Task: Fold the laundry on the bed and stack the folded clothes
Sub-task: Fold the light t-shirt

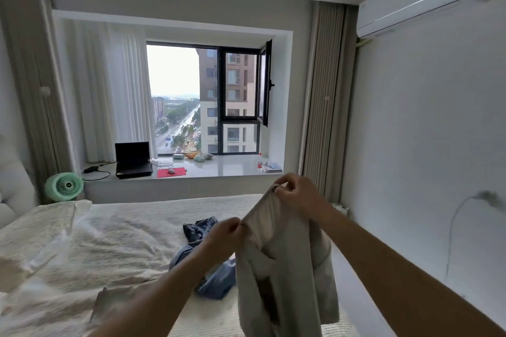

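The left hand pinches one end of the top edge of a beige garment, and the right hand pinches the other end, a little higher and farther from the camera. Both hands have the fingers curled on the cloth. The garment hangs down in the air between the two arms, above the right part of the bed; its lower edge goes out of the picture at the bottom. Behind it, a crumpled pair of blue jeans lies on the ribbed cover, near the middle of the bed. The left half of the bed holds only a rumpled white sheet. On the right, a narrow gap runs between the bed's edge and the white wall. Beyond the far edge of the bed is the window sill, with a laptop on it.
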